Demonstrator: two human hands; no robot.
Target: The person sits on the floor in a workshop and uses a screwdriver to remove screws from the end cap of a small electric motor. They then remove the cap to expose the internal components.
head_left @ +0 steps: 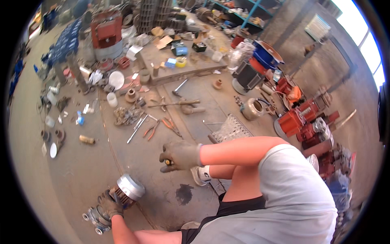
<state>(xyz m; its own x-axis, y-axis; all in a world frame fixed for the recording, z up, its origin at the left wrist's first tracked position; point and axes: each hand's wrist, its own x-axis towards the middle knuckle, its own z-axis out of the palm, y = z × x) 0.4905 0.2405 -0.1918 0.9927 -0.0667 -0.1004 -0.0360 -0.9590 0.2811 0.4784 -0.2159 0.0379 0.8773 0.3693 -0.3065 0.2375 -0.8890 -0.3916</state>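
My left hand (110,204), in a dark grey glove, is closed around the middle of a small electric pump (131,188) on the floor at the lower left. The pump has a silver motor cover at one end and grey pipe ports at the other. My right hand (180,154), gloved too, is held out near the middle, apart from the pump. Its fingers are curled round a small tool with a yellow-and-black end (167,162); the rest of the tool is hidden in the fist. Pliers with orange handles (152,129) and silver wrenches (137,129) lie beyond.
A hammer (180,88), a rag heap (129,116) and a perforated metal stool (230,129) stand or lie ahead. A low platform (162,77) holds boxes and yellow tape (180,62). Red motors (290,122) line the right side. A dark stain (185,194) marks the floor.
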